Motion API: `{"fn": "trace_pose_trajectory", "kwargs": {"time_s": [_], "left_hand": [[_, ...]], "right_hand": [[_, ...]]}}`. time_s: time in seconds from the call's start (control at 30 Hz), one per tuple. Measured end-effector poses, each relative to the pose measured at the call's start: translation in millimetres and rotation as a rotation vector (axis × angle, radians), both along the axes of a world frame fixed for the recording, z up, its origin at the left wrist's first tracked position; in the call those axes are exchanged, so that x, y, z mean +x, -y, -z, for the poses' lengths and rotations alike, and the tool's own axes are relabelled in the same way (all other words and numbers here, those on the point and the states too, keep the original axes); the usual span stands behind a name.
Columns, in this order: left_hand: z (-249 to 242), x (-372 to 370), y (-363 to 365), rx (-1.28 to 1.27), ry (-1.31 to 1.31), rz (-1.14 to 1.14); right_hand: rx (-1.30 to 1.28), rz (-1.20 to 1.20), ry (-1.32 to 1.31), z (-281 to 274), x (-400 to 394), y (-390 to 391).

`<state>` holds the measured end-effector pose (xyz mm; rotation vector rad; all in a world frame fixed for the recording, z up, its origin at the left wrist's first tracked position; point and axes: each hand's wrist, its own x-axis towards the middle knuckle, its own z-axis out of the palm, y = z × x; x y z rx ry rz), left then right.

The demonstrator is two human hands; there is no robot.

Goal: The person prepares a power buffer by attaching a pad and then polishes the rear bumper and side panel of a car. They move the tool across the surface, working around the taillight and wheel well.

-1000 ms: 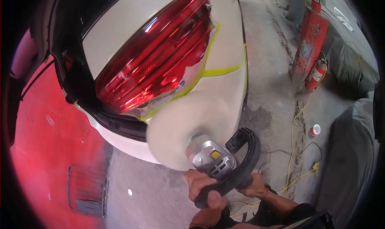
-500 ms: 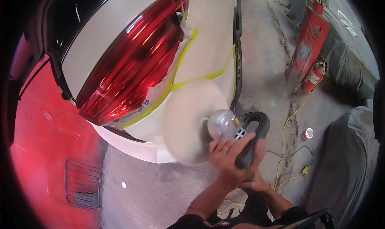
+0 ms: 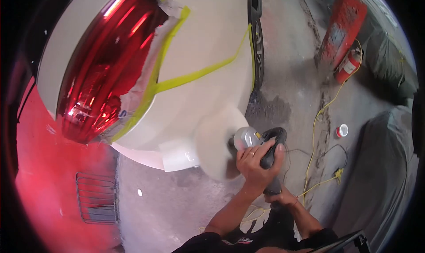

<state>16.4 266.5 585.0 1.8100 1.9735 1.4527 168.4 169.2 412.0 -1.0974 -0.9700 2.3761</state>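
Observation:
A rotary polisher (image 3: 246, 138) with a silver head and black D-shaped handle is held in both my hands. My left hand (image 3: 254, 166) wraps around it just behind the head, a ring on one finger. Behind it, my right hand (image 3: 281, 197) closes round the rear of the body, its fingers partly hidden. The big pale buffing pad (image 3: 214, 142), blurred, lies against the corner of a white car bumper (image 3: 195, 107). Yellow-green masking tape (image 3: 195, 75) runs across the panel above the pad. More tape and torn masking film edge the red tail light (image 3: 99, 67).
On the right floor are a yellow cord (image 3: 313, 151), a small red-and-white cup (image 3: 341, 131) and a fire extinguisher (image 3: 349, 66) by a red post (image 3: 343, 27). A grey cover (image 3: 376, 173) drapes something beyond. A wire rack (image 3: 97, 199) lies left on red floor.
The car has shifted left and up in view. The pad has moved from beside the tape junction to lower and farther right on the bumper. Both hands keep their hold.

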Motion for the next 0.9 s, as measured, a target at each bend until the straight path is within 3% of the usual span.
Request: {"fn": "trace_pose_trajectory", "kwargs": {"time_s": [0.13, 0.27, 0.4, 0.9], "left_hand": [[18, -8, 46, -0.089, 0.016, 0.025], [22, -13, 76, -0.138, 0.040, 0.065], [33, -10, 85, -0.187, 0.016, 0.064], [32, 4, -15, -0.088, -0.014, 0.070]], "right_hand": [[0.033, 0.007, 0.079, -23, 2, 27], [0.016, -0.126, 0.114, -7, 12, 52], [0.018, -0.037, 0.085, -1, 14, 71], [-0.013, -0.001, 0.029, 13, 5, -17]]}}
